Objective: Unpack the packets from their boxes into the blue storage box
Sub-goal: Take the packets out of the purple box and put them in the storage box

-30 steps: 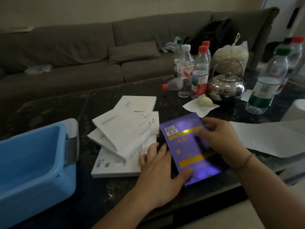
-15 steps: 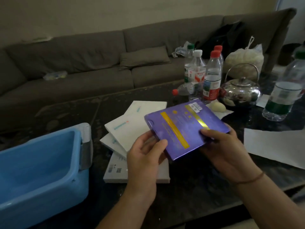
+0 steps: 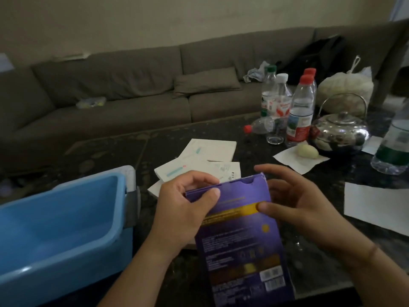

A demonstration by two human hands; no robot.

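A flat purple box [image 3: 241,235] with yellow bands stands upright in front of me, its top end up. My left hand [image 3: 186,209] pinches the box's top left corner between thumb and fingers. My right hand [image 3: 294,202] holds the box's right side, thumb pressed on the front face, fingers spread behind it. The blue storage box [image 3: 66,244] sits open at the lower left; the part of its inside that shows holds nothing. Several white boxes [image 3: 208,156] lie stacked on the dark table behind my hands.
Several water bottles [image 3: 298,111] and a shiny metal kettle [image 3: 340,134] stand at the back right. A pale lump lies on a white napkin [image 3: 296,160]. A white sheet [image 3: 376,204] lies at the right. A grey sofa [image 3: 132,89] runs behind the table.
The purple box went from lying flat on the table to being lifted and turned upright toward me. My left hand moved to its top corner.
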